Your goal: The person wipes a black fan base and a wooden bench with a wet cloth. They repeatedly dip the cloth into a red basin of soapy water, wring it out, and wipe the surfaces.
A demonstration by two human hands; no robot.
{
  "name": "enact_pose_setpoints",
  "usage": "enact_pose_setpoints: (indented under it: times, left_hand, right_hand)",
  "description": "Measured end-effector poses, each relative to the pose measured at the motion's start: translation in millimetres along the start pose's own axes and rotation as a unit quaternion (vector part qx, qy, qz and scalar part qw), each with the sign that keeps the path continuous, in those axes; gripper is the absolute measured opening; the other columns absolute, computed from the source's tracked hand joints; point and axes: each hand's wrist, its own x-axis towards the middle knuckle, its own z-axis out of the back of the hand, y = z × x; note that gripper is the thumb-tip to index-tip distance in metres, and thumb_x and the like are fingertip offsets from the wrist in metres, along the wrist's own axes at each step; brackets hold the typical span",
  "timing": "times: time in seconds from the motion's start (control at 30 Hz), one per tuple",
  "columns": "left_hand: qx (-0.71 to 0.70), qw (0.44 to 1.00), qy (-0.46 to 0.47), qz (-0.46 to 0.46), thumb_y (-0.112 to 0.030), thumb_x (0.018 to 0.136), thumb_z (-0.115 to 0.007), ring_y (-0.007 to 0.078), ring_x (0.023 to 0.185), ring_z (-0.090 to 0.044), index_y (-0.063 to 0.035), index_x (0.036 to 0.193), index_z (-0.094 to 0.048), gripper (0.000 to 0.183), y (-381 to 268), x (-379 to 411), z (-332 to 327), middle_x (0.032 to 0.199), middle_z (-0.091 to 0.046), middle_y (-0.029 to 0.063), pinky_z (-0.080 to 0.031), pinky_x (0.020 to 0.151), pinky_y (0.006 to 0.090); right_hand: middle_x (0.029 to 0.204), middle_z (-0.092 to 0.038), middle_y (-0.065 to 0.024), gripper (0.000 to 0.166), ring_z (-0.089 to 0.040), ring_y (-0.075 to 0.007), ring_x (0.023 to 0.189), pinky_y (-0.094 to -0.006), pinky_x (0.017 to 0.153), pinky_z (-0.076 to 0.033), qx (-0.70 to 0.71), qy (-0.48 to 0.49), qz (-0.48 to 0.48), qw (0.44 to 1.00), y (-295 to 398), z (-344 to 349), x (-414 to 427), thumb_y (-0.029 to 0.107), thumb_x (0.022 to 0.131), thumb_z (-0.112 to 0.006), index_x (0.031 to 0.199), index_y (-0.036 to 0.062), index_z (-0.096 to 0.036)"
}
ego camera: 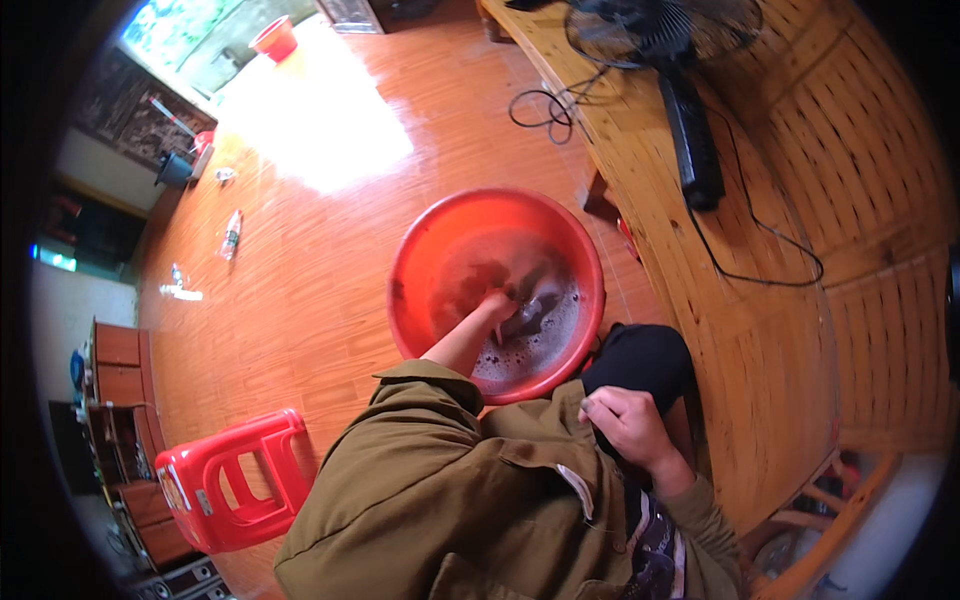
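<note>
My left hand (498,306) reaches down into a red plastic basin (405,277) on the floor in front of me. Its fingers dip into murky, sudsy water (551,352), so I cannot tell what they hold. Dark wet cloth (546,289) bulges out of the water beside the hand. At the edge of my olive-brown jacket (405,480), over my dark-clad knee (649,360), my right hand (628,426) is curled into a loose fist. Its thumb touches the jacket edge; whether the fingers pinch the cloth is not visible.
A wooden bench (675,292) runs along my right, bearing a black electric fan (694,142) with a loose cord (772,281). A red plastic stool (240,480) is at left. Across the wood-look floor lie a plastic bottle (231,236) and, by the doorway, another red tub (275,39).
</note>
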Motion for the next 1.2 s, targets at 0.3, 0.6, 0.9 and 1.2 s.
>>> enact_pose_setpoints:
  times: [0.3,0.6,0.9,1.2]
  left_hand:
    - [-0.55,0.818,0.054,0.161,-0.017,0.074,-0.052,0.0255,0.077,-0.054,-0.0038,0.091,-0.055,0.022,-76,-23,30,0.086,-0.055,0.0087,-0.049,0.068,0.0394]
    - [-0.559,0.822,0.006,-0.104,-0.005,0.063,-0.047,0.0143,0.06,-0.046,-0.0048,0.066,-0.051,0.005,-155,-99,146,0.068,-0.051,0.002,-0.039,0.056,0.0266]
    - [0.055,0.99,0.055,-0.118,-0.017,0.073,-0.053,0.0231,0.081,-0.061,-0.0042,0.094,-0.061,0.025,-148,-98,143,0.081,-0.064,0.0094,-0.047,0.075,0.0333]
    - [0.434,0.856,0.228,-0.161,-0.018,0.079,-0.052,0.0256,0.075,-0.062,-0.0065,0.093,-0.065,0.023,-12,26,-6,0.084,-0.065,0.0114,-0.05,0.065,0.0374]
  right_hand:
    - [0.066,-0.055,-0.0136,0.018,-0.056,-0.0312,0.063,-0.0365,0.055,-0.044,-0.048,-0.023,0.052,0.997,-20,6,1,0.014,0.083,-0.057,0.07,0.002,-0.057]
    - [0.068,-0.058,-0.0125,0.018,-0.058,-0.0296,0.064,-0.0342,0.055,-0.045,-0.031,-0.089,0.034,0.995,-28,16,13,0.017,0.083,-0.058,0.074,0.0018,-0.059]
    - [0.064,-0.054,-0.0108,0.021,-0.055,-0.0305,0.06,-0.038,0.051,-0.042,-0.094,-0.122,0.067,0.986,-41,14,10,0.021,0.083,-0.058,0.069,0.0044,-0.056]
    - [0.057,-0.049,-0.004,0.024,-0.054,-0.0226,0.053,-0.0348,0.045,-0.042,-0.301,-0.177,0.127,0.928,-43,-5,14,0.025,0.079,-0.061,0.061,0.0114,-0.05]
